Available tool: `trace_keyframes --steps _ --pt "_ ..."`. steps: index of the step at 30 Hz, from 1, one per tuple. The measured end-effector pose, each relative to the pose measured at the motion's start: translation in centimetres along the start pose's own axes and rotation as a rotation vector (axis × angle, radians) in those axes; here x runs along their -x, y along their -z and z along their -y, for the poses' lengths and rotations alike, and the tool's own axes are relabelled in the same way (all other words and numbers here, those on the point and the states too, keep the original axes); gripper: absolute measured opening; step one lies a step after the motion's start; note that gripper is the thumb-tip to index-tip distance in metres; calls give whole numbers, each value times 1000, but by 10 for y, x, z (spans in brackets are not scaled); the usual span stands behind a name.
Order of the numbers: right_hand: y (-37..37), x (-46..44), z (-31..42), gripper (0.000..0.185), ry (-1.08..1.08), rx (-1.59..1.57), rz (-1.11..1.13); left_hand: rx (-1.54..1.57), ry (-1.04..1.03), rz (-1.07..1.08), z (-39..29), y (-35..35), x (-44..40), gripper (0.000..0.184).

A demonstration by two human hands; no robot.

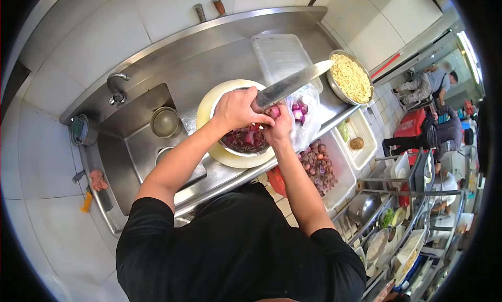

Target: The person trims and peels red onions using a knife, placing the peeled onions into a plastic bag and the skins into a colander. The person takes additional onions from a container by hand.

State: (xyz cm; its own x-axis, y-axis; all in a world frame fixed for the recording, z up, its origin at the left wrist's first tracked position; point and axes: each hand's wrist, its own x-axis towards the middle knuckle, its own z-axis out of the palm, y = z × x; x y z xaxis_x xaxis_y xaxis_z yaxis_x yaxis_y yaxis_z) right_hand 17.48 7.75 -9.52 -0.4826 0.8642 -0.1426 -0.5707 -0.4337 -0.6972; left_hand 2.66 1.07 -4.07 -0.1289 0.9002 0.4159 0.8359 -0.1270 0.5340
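Note:
My left hand is closed around a large kitchen knife, its blade slanting up to the right. The handle is hidden in my fist. A small red onion sits in the fingers of my right hand, close to the heel of the blade. Both hands are over a metal bowl holding dark red onion skins. That bowl stands on a round cream board. Just right of my right hand, a clear plastic bag holds several peeled purple onions.
A sink with a metal pot lies left. A bowl of pale yellow noodle-like strips stands right, beyond a plastic lid. Below the counter edge, a white bin holds unpeeled onions. People and shelving are farther right.

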Motion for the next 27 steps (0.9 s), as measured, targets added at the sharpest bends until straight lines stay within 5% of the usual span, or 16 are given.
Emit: trace_keyframes --steps 7,13,19,23,24,27 --pt "7 -15 -3 32 279 124 6 3 135 -86 -14 -9 0 84" --pt "-11 -18 -5 27 597 320 -268 32 247 -32 -17 -19 0 87" --pt "-30 -6 24 27 -97 170 -283 55 268 40 -12 -9 1 76" --pt "-28 -16 2 26 354 286 -377 154 317 -10 -15 -26 8 73" --pt "-28 -16 1 26 271 143 -348 129 342 17 -17 -25 9 72" --pt "-21 -22 10 26 -16 358 -324 7 260 -16 4 -31 11 79"
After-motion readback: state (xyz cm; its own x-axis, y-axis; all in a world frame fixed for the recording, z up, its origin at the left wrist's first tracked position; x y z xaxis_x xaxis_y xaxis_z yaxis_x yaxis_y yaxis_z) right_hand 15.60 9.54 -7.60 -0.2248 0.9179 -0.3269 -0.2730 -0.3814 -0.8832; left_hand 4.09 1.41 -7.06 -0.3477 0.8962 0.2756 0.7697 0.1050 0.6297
